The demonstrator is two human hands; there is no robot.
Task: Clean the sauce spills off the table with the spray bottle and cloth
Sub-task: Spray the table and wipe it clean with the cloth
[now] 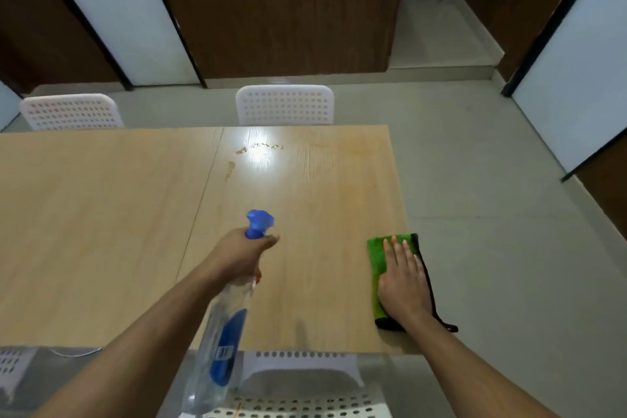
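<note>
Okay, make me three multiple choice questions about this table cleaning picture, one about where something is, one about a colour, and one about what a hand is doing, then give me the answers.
1. Where do the sauce spills lie on the table?
A. toward the far edge
B. under the cloth
C. at the near edge

2. What colour is the spray bottle nozzle?
A. red
B. blue
C. white

3. What is the right hand doing?
A. gripping the bottle
B. hanging off the table
C. resting flat on the green cloth

Answers: 1 A, the spills sit near the far chair. 2 B, the nozzle is blue. 3 C, straight fingers lie on the cloth; the left hand holds the bottle.
</note>
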